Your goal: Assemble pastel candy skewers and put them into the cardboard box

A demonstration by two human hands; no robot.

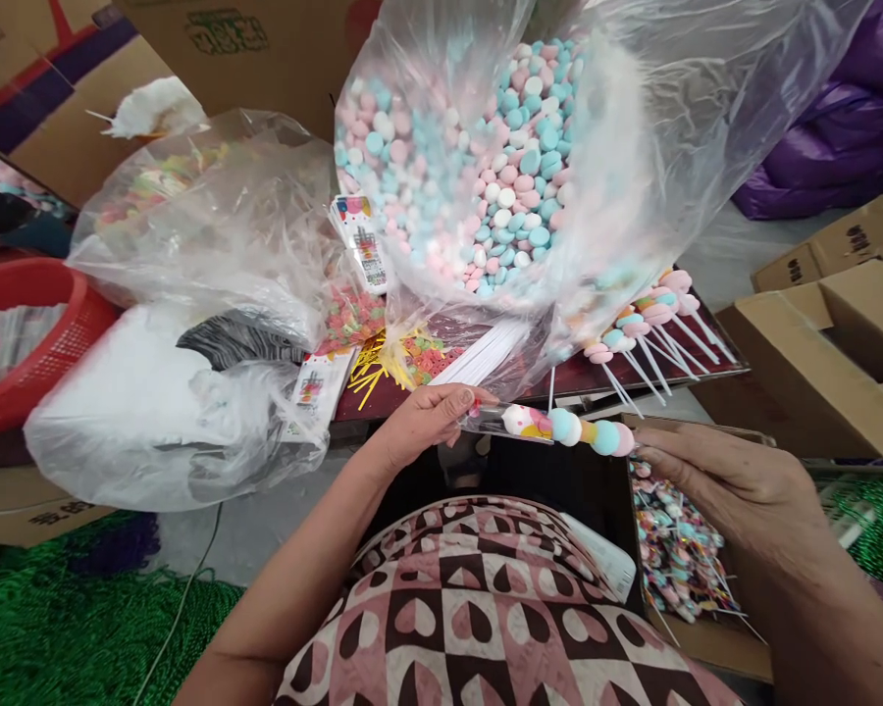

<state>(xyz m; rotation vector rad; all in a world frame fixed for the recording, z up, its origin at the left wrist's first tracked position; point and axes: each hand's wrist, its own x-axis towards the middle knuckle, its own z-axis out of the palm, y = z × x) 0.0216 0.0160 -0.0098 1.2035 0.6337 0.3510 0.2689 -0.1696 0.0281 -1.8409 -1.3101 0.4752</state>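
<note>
The left hand (434, 417) pinches a clear wrapper (487, 420); the right hand (736, 480), angled inward, apparently grips a candy skewer (604, 436). Beyond both hands lies the counter (347, 404).

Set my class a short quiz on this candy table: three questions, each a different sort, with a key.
1. True or false: the left hand grips the clear wrapper, while the right hand is at the other end of the candy skewer.
2. The plastic basket at far left is: A blue, B red, C green.
3. Fill in: the loose twist ties are ____.

Key: 1 true; 2 B; 3 yellow.
</note>
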